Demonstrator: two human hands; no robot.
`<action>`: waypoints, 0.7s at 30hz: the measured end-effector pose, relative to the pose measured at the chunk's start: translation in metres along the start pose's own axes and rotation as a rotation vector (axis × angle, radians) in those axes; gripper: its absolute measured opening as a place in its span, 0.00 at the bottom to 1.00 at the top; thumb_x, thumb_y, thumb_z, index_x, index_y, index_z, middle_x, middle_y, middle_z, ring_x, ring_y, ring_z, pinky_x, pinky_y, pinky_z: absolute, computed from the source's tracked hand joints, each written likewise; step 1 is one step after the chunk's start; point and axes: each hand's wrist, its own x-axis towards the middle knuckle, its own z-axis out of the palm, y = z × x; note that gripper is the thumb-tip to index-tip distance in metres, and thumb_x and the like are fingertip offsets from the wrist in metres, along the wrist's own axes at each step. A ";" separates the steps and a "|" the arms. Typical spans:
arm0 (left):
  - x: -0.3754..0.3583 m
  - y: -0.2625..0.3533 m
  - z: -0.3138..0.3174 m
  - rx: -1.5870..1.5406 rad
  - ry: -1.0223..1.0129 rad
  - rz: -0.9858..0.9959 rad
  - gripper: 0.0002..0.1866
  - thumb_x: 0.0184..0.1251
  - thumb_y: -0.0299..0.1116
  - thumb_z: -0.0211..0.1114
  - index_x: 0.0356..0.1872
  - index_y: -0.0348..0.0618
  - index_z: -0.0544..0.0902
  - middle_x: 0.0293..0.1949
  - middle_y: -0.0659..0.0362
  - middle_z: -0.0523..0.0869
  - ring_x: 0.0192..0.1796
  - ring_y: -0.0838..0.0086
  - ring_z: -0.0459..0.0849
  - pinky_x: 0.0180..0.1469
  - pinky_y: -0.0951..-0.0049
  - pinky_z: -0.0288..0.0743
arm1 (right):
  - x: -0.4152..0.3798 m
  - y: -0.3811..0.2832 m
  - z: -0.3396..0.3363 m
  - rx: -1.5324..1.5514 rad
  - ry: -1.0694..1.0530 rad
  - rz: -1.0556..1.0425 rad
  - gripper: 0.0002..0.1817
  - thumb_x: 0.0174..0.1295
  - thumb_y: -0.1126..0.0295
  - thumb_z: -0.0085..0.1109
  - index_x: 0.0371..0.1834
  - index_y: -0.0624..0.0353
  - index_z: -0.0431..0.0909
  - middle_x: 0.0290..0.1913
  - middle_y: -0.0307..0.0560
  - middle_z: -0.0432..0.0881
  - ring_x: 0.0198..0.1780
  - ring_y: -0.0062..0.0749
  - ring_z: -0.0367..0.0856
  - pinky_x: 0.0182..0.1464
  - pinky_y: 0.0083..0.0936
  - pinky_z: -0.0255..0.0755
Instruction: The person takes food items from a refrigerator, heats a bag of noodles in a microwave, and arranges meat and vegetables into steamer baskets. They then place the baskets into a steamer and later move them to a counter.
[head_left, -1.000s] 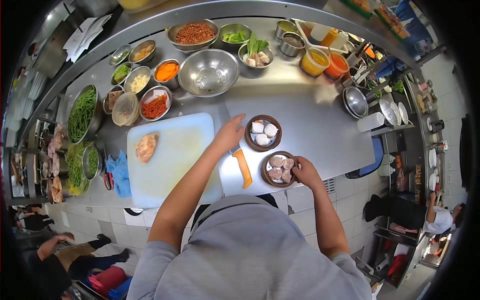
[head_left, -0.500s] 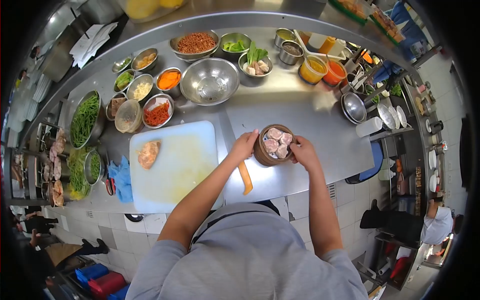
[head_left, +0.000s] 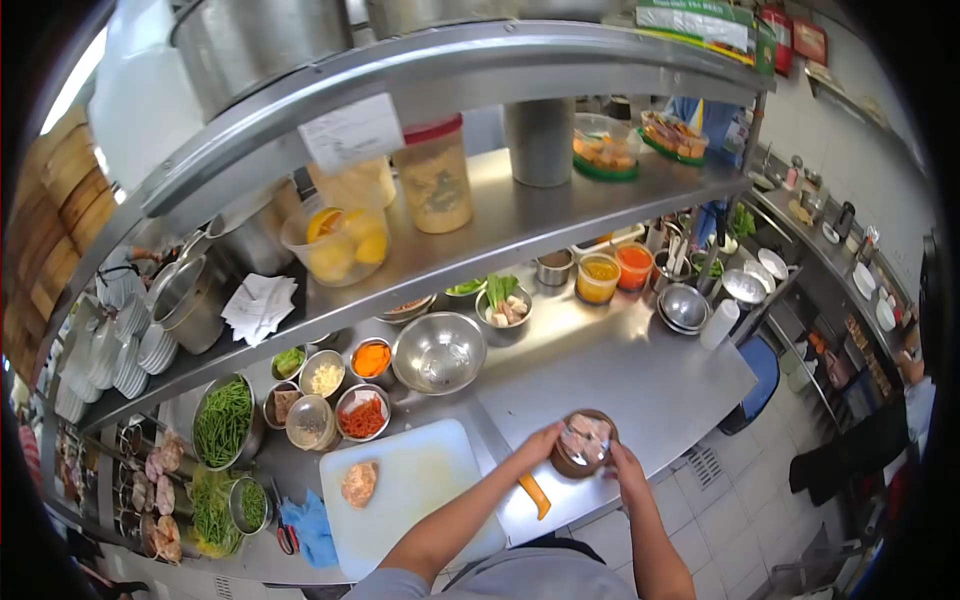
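Observation:
A small round bamboo steamer (head_left: 566,466) holds several pale pink pieces of raw meat (head_left: 586,438). My left hand (head_left: 541,446) grips its left side, and my right hand (head_left: 627,470) is curled at its right rim. Just below my left hand lies a knife with a yellow handle (head_left: 536,496) on the steel counter. To the left, under my left forearm, is a white cutting board (head_left: 430,465) with one lump of raw meat (head_left: 360,484) on it.
Steel bowls of cut vegetables, including carrots (head_left: 371,358) and green beans (head_left: 224,420), stand behind the board. A large steel bowl (head_left: 439,352) is beside them. Above runs a steel shelf (head_left: 480,260) with tubs. Blue cloth (head_left: 312,530) and scissors (head_left: 287,538) lie left.
My view has tilted up, bringing the shelf and its tubs into sight. The steamer stays between both hands, while the knife and the meat on the board look unmoved.

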 end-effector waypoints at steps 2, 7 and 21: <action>-0.004 -0.011 0.021 0.031 -0.094 0.056 0.33 0.84 0.58 0.46 0.69 0.39 0.77 0.60 0.55 0.85 0.60 0.71 0.81 0.64 0.70 0.74 | -0.041 0.020 -0.011 0.067 0.094 0.016 0.31 0.74 0.41 0.53 0.69 0.51 0.74 0.58 0.39 0.83 0.60 0.30 0.77 0.54 0.37 0.70; -0.031 -0.021 0.082 -0.004 -0.298 0.106 0.33 0.85 0.57 0.45 0.71 0.38 0.75 0.63 0.53 0.84 0.62 0.72 0.80 0.67 0.71 0.72 | -0.103 0.076 -0.033 0.255 0.257 0.033 0.38 0.74 0.35 0.46 0.79 0.47 0.61 0.76 0.43 0.67 0.72 0.39 0.68 0.62 0.46 0.65; -0.065 -0.029 0.187 0.148 -0.305 0.002 0.46 0.82 0.63 0.45 0.80 0.29 0.54 0.81 0.42 0.58 0.82 0.61 0.58 0.81 0.67 0.53 | -0.091 0.092 -0.093 1.029 -0.005 -0.101 0.28 0.76 0.41 0.45 0.65 0.48 0.75 0.61 0.41 0.82 0.61 0.40 0.82 0.61 0.39 0.81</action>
